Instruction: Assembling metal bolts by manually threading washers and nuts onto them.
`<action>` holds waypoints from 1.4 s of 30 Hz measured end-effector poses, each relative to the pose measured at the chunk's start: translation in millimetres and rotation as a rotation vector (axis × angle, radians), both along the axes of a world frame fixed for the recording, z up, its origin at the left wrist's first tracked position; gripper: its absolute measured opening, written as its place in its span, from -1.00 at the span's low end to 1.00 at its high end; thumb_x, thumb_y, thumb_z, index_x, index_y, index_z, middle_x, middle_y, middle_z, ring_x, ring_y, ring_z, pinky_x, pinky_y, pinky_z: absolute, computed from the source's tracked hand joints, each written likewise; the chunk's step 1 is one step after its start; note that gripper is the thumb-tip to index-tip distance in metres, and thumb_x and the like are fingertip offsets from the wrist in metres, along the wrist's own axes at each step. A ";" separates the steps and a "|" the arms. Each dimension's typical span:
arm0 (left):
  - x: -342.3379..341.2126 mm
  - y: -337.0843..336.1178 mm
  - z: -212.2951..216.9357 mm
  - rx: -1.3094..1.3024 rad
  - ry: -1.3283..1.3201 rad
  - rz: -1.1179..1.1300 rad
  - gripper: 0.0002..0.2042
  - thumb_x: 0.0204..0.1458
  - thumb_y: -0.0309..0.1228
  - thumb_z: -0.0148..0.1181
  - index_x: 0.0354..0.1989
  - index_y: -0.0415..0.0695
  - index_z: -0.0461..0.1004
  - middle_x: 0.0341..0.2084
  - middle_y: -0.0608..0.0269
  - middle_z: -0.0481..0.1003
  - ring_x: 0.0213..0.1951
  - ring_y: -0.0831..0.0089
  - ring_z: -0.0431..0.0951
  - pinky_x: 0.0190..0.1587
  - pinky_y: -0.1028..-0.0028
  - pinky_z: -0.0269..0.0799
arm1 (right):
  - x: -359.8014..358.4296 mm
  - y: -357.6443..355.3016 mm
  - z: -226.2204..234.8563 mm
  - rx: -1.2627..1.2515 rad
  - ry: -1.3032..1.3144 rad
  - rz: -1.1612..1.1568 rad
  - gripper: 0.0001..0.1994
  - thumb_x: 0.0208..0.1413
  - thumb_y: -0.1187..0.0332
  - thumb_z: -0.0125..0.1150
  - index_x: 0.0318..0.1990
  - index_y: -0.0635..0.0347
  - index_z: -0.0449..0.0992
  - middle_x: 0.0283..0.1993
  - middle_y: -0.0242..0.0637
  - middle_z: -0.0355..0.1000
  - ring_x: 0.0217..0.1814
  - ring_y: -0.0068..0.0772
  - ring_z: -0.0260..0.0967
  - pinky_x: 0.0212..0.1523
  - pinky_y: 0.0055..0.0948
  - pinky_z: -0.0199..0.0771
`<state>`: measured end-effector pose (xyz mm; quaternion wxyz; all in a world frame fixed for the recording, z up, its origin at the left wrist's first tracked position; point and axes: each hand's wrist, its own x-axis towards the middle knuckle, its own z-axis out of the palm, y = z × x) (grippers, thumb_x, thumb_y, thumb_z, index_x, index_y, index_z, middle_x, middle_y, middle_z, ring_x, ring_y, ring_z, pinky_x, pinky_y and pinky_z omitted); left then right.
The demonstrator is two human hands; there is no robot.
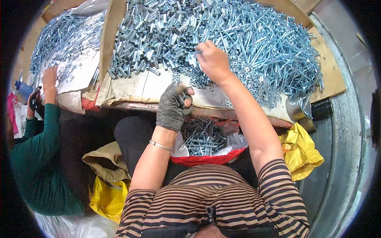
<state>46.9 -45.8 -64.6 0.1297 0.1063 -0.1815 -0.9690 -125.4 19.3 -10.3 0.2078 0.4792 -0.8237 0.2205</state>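
Zinc-plated hardware everywhere, head view only. Right hand (213, 60) bare, reached forward onto the heap of short metal sleeves (158, 35) on the workboard (325, 71), fingertips pinched on one sleeve at the heap's near edge, long axis roughly left-right under the fingers. Left hand (173, 106) in a grey fingerless glove, hanging just off the board's near edge, curled shut round a small dark metal piece (182, 99); exact shape too small to tell. So: picked sleeve sits ahead and slightly right of the gloved hand, right hand already on it, left hand well nearer the body. Long bolts (278, 43) piled toward the board's right edge, loose nuts and washers (206, 81) scattered between both hands along the near edge. Red-rimmed bag of assembled bolts (202, 141) directly below the left hand, on the lap. Steel cup (297, 106) at the near right corner, yellow bag (299, 152) beneath it. Co-worker's hand (49, 79) in a green sleeve at the far left, on a separate pile, well apart.
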 end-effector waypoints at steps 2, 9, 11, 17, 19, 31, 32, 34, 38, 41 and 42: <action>0.2 -3.0 0.2 -0.002 0.022 0.019 -0.90 0.04 -0.39 0.12 -0.39 -0.08 0.34 -0.50 0.14 0.47 -0.70 0.51 0.38 -0.75 0.61 0.19 | -8.8 -18.3 -3.9 0.155 0.092 -0.065 -0.93 -0.04 0.44 0.11 -0.36 0.13 0.46 -0.34 -0.20 0.35 -0.32 -0.16 0.44 -0.39 -0.24 0.45; -3.5 -7.3 -0.5 -0.103 -0.010 -0.036 -0.86 0.06 -0.32 0.13 -0.36 -0.12 0.38 -0.50 0.16 0.43 -0.73 0.57 0.32 -0.73 0.60 0.20 | -15.4 3.7 0.3 0.219 0.371 -0.006 -0.94 -0.06 0.41 0.16 -0.40 0.12 0.44 -0.35 -0.23 0.31 -0.37 -0.21 0.43 -0.47 -0.28 0.44; -3.4 -6.7 3.6 -0.133 -0.019 -0.071 -0.85 0.07 -0.32 0.12 -0.32 -0.13 0.40 -0.53 0.16 0.44 -0.74 0.57 0.32 -0.72 0.61 0.20 | -16.1 29.5 2.2 -0.088 0.278 -0.081 -0.89 -0.03 0.44 0.20 -0.30 0.14 0.48 -0.38 -0.27 0.34 -0.42 -0.34 0.43 -0.48 -0.34 0.42; -4.9 1.5 2.1 -0.185 -0.033 -0.159 -0.82 0.07 -0.33 0.11 -0.21 -0.14 0.43 -0.58 0.15 0.46 -0.74 0.53 0.36 -0.71 0.62 0.24 | -25.8 70.1 -28.5 -1.003 -0.868 -0.078 -0.85 0.09 0.46 0.14 -0.21 0.34 0.46 -0.39 -0.09 0.48 -0.47 -0.31 0.50 -0.60 -0.51 0.47; -6.5 7.0 3.5 -0.170 -0.130 -0.120 -0.82 0.07 -0.33 0.10 -0.21 -0.14 0.43 -0.56 0.13 0.48 -0.70 0.49 0.40 -0.70 0.60 0.29 | -20.3 69.4 -29.1 -1.113 -0.967 -0.034 -0.80 0.15 0.46 0.06 -0.15 0.42 0.34 -0.35 -0.03 0.47 -0.45 -0.26 0.51 -0.56 -0.44 0.56; -9.2 12.6 -10.3 -0.132 0.021 -0.186 -0.88 0.05 -0.40 0.12 -0.26 -0.08 0.39 -0.55 0.28 0.38 -0.59 0.49 0.39 -0.72 0.60 0.18 | 0.7 118.6 -31.2 -1.427 -1.376 0.147 -0.86 0.18 0.43 -0.03 -0.22 0.36 0.32 -0.34 -0.04 0.44 -0.38 -0.20 0.49 -0.43 -0.31 0.62; -8.6 16.0 -2.5 -0.171 -0.049 -0.177 -0.85 0.05 -0.37 0.14 -0.23 -0.06 0.38 -0.62 0.36 0.28 -0.66 0.57 0.28 -0.72 0.63 0.07 | 9.4 121.6 -29.8 -1.427 -1.408 0.130 -0.87 0.19 0.42 -0.02 -0.23 0.33 0.35 -0.32 -0.06 0.45 -0.36 -0.20 0.50 -0.40 -0.29 0.61; -11.4 12.8 -0.5 -0.229 -0.051 -0.172 -0.83 0.05 -0.35 0.14 -0.20 -0.07 0.38 -0.63 0.36 0.28 -0.68 0.59 0.26 -0.72 0.63 0.08 | 26.1 124.4 -26.9 -1.378 -1.441 0.141 -0.85 0.19 0.40 -0.02 -0.21 0.33 0.35 -0.32 -0.06 0.45 -0.36 -0.21 0.50 -0.41 -0.30 0.61; -2.8 18.2 16.8 -0.290 -0.050 -0.123 -0.69 0.02 -0.39 0.14 -0.04 -0.16 0.37 -0.66 0.37 0.26 -0.74 0.62 0.21 -0.72 0.63 0.08 | 66.9 123.5 -14.8 -1.265 -1.521 0.178 -0.81 0.22 0.35 -0.05 -0.15 0.31 0.36 -0.32 -0.05 0.45 -0.36 -0.24 0.50 -0.41 -0.33 0.61; -6.9 20.6 9.7 -0.282 0.012 -0.074 -0.61 0.00 -0.44 0.11 0.04 -0.27 0.33 -0.65 0.32 0.33 -0.75 0.62 0.24 -0.70 0.66 0.14 | 89.6 120.5 -8.4 -1.206 -1.545 0.211 -0.79 0.23 0.33 -0.04 -0.15 0.31 0.36 -0.33 -0.06 0.45 -0.37 -0.26 0.50 -0.41 -0.35 0.61; -7.2 21.2 10.6 -0.253 0.072 -0.081 -0.60 0.01 -0.44 0.11 0.05 -0.28 0.32 -0.62 0.28 0.36 -0.73 0.62 0.27 -0.69 0.66 0.17 | 95.4 118.8 -6.3 -1.176 -1.511 0.201 -0.79 0.23 0.32 -0.04 -0.15 0.31 0.36 -0.33 -0.06 0.45 -0.38 -0.27 0.50 -0.42 -0.37 0.61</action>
